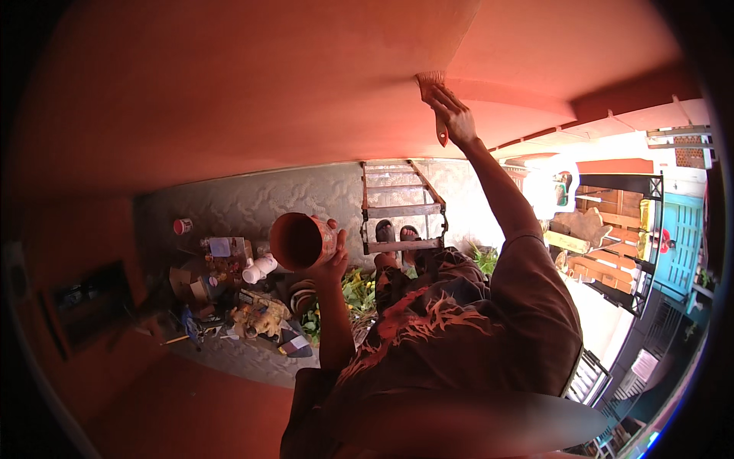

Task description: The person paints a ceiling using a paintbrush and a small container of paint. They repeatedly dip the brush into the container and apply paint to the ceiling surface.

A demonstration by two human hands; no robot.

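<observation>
My right hand (pixel 455 118) is raised and closed round a paintbrush (pixel 442 134), whose bristles press against the reddish-orange wall (pixel 267 84). The brush's handle hangs below my fingers. Lower and to the left, my left hand (pixel 335 256) grips a round paint container (pixel 298 241) by its side. The container's mouth faces up toward me and its inside looks dark reddish; how much paint it holds cannot be made out. Both of my feet (pixel 397 231) stand on a ladder (pixel 404 210) against the wall.
Far below, a white bottle (pixel 260 268), a small red-and-white tub (pixel 182 226), boxes and other clutter lie on the grey floor (pixel 222 199). Green leafy plants (pixel 355 294) grow beside the ladder. At the right are a wooden pallet-like structure (pixel 604 264) and a turquoise gate (pixel 680 237).
</observation>
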